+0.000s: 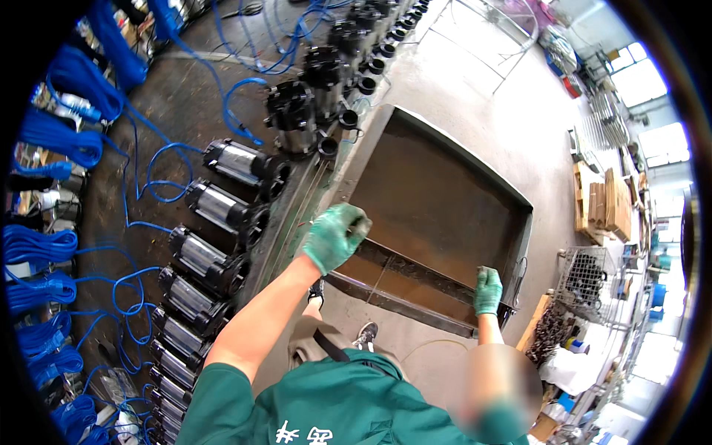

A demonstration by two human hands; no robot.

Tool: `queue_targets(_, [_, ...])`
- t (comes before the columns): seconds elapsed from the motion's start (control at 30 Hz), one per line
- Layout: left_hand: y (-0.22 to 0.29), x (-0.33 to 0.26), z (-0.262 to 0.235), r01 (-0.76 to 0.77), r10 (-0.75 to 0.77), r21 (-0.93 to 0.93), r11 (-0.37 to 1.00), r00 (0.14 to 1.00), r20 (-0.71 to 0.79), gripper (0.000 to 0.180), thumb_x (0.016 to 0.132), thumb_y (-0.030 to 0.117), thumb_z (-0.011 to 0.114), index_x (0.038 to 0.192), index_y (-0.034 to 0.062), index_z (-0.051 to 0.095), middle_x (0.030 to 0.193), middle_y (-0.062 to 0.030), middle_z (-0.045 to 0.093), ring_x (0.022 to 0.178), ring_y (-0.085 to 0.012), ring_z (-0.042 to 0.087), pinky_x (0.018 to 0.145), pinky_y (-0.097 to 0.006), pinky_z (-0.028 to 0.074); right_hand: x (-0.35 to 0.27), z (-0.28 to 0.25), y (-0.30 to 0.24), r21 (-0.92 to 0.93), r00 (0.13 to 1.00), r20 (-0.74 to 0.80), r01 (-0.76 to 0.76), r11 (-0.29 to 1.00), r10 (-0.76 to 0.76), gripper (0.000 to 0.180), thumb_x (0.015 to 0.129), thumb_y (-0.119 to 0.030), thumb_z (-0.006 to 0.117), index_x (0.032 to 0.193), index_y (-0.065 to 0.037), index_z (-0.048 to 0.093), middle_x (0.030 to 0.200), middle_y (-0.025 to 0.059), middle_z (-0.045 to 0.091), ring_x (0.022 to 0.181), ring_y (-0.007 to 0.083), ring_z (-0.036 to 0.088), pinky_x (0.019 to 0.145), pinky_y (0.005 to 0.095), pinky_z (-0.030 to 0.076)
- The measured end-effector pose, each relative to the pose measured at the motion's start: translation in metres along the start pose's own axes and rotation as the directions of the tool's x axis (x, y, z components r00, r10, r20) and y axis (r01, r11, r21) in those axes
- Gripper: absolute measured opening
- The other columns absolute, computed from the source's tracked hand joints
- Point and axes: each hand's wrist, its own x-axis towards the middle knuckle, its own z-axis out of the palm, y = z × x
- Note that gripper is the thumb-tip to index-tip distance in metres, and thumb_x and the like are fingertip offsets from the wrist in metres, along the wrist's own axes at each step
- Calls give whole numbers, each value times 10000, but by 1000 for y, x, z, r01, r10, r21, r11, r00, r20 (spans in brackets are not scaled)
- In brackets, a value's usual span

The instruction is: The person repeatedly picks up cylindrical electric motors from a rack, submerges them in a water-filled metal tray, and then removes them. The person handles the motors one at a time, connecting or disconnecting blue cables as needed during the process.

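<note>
My left hand [334, 236], in a green work glove with darkened fingertips, is above the left edge of a metal tank [387, 115] of brownish water. Its fingers are curled; whatever they hold, if anything, is hidden. My right hand [487, 291], also green-gloved, is closed near the tank's right side, and its contents cannot be made out. A dark crossbar [423, 271] spans the tank between the two hands. I cannot tell whether either hand touches it. Brown liquid shows on both sides of the bar.
Left of the tank, a dark bench [119, 193] carries steel-cased pumps [215, 204], some upright, some lying down. Coiled blue cables [55, 141] line its far left. At right stand cardboard sheets [612, 204] and a wire basket [589, 278]. A metal frame [482, 55] stands beyond the tank.
</note>
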Motion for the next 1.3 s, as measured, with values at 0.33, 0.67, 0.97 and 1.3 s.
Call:
queue_targets(0.33, [-31,26,126,194,-443,651,733,864,241,560,1028,590,559,885,63,682,924,-222,711,916,-445,675,827,-533,534,0,5,93,-71,992,-117,37,997,-45,305,1066,-303,570,953,-49,697,937,164,672,889,387,654,782,490,532])
queue_targets(0.67, [-18,38,146,174,-510,785,594,836,201,550,1054,553,519,915,54,703,954,-229,732,953,-441,695,855,-548,548,13,1,93,-142,978,-199,42,989,-70,352,1054,-302,584,801,-68,657,808,133,650,766,344,660,666,469,537])
queue_targets(0.97, [-31,90,167,208,-564,811,546,807,173,577,1064,586,479,921,69,691,964,-223,730,963,-449,684,848,-545,542,73,7,101,-190,966,-245,42,981,-88,342,1048,-290,601,779,-83,640,791,131,644,732,340,661,642,464,536])
queue_targets(1.3, [-59,172,196,241,-584,809,537,797,151,607,1057,630,449,985,82,701,1013,-223,741,1018,-440,690,892,-542,541,171,20,111,-194,975,-223,-43,980,-1,392,1078,-365,538,817,-99,658,830,133,675,750,378,675,662,500,538])
